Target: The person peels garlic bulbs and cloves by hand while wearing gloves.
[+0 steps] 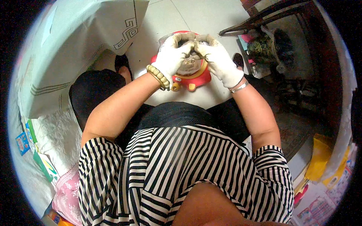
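Observation:
My left hand (174, 52) wears a white work glove with dirty fingertips, and a beaded bracelet (158, 77) circles that wrist. Also gloved, my right hand (216, 56) meets it fingertip to fingertip, with a silver bangle (239, 87) at the wrist. Both sets of fingers are closed in a pinch around something small and dark that I cannot make out. Right below them is a clear, shiny bowl or bag (189, 66) with pale brownish contents. It rests on a low red and yellow stool-like base (198, 81), partly hidden by the gloves.
A pale cloth with a dark pattern (79, 49) drapes over furniture on the left. Dark wooden furniture (301, 49) stands on the right, near a plastic bag of greenery (266, 47). My shoes (121, 62) flank the base on the tiled floor (158, 19). A yellow bag (320, 156) lies lower right.

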The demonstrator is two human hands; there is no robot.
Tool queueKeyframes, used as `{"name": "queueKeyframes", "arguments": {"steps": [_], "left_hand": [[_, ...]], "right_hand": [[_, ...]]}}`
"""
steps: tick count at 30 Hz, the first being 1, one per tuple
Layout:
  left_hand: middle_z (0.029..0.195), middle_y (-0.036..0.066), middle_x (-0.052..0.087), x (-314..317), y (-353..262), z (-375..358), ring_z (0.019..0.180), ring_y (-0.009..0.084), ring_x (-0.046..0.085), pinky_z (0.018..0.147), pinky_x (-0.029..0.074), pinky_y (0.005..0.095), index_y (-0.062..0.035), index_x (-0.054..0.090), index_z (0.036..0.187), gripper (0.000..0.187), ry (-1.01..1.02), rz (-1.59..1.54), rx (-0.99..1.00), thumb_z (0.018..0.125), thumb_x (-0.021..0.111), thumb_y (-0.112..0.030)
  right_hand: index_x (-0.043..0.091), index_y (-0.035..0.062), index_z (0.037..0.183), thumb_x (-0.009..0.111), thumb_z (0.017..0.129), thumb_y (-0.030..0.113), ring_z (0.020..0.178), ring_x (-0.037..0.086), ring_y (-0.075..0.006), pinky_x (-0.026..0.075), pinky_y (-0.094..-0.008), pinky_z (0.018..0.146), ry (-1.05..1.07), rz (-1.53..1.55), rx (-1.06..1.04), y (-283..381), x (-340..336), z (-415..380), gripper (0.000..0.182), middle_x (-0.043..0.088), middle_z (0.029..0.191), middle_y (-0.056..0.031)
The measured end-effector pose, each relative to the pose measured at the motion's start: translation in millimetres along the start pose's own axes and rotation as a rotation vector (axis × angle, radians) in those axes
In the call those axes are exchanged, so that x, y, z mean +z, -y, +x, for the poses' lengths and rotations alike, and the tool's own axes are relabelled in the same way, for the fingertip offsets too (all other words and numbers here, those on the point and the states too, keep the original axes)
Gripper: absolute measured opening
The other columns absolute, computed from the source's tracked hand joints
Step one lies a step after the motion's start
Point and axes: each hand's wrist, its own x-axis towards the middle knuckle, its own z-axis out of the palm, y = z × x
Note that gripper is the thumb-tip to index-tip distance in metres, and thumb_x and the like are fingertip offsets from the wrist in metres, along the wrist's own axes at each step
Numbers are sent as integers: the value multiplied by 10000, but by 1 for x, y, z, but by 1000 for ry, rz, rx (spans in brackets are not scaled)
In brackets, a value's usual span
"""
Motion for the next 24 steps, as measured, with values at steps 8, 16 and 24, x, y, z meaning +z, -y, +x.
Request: {"name": "queueKeyframes", "arguments": {"steps": [8, 16, 24], "left_hand": [[1011, 82, 606, -2, -6, 0, 935, 134, 557, 855, 444, 260, 10, 556, 1058, 247, -31, 147, 50, 847, 586, -115], [978, 108, 619, -8, -8, 0, 877, 164, 589, 795, 461, 277, -2, 548, 1032, 229, 48, 371, 154, 879, 525, -170], [978, 179, 599, -15, -9, 0, 913, 278, 599, 789, 467, 313, -9, 511, 1110, 329, 52, 771, 279, 908, 438, -258]], "right_hand": [[566, 62, 1060, 509, 899, 151, 693, 577, -60, 482, -202, 552, 83, -98, 106, 4, 1, -1, 192, 612, 890, 2], [535, 6, 1106, 510, 910, 151, 912, 572, -110, 472, -246, 814, 176, -185, 97, 6, -1, -2, 245, 598, 1031, -46], [549, 56, 1121, 486, 907, 142, 779, 566, -78, 476, -220, 641, 179, -254, -6, 11, 12, -7, 240, 610, 926, -3]]}}
